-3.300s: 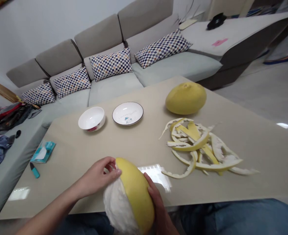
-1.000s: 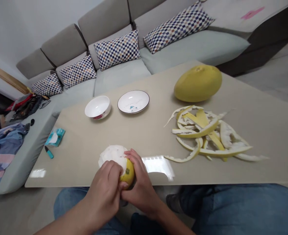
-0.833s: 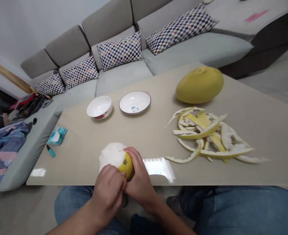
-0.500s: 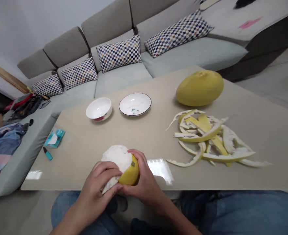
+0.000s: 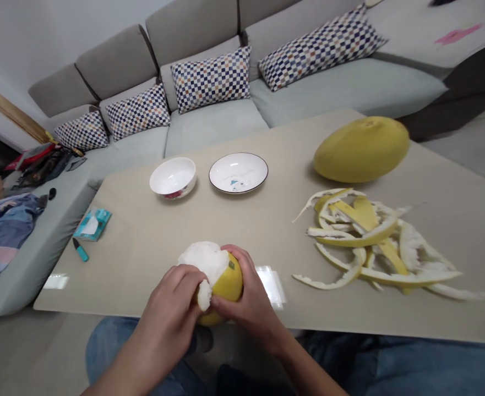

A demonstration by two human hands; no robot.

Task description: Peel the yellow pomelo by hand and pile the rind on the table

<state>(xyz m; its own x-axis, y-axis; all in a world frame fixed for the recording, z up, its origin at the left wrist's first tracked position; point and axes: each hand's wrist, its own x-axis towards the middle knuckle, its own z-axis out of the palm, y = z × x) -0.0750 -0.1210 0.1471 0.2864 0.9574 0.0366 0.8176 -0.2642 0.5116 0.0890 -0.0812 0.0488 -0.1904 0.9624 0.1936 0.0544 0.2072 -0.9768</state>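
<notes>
A partly peeled pomelo [image 5: 228,283] is held low over the table's near edge, its white pith bare on the upper left and yellow rind left on the right and underneath. My right hand [image 5: 250,302] wraps around its right side, thumb across the front. My left hand [image 5: 176,302] is closed on a strip of pomelo peel [image 5: 205,295] at the front left, its white inner side turned outward. To the right lies a heap of cut peel strips [image 5: 374,236]. Behind the heap rests a whole yellow pomelo [image 5: 361,151].
Toward the back of the table [image 5: 143,264] stand a white bowl [image 5: 173,179] and a dark-rimmed plate [image 5: 239,173]. At the left are a tissue pack [image 5: 93,224] and a knife with a teal handle [image 5: 80,250]. A grey sofa [image 5: 209,129] with checked cushions lies beyond.
My left hand now grips a peel strip pulled away from the pomelo, where before its fingers lay over the pith. The camera view has shifted slightly.
</notes>
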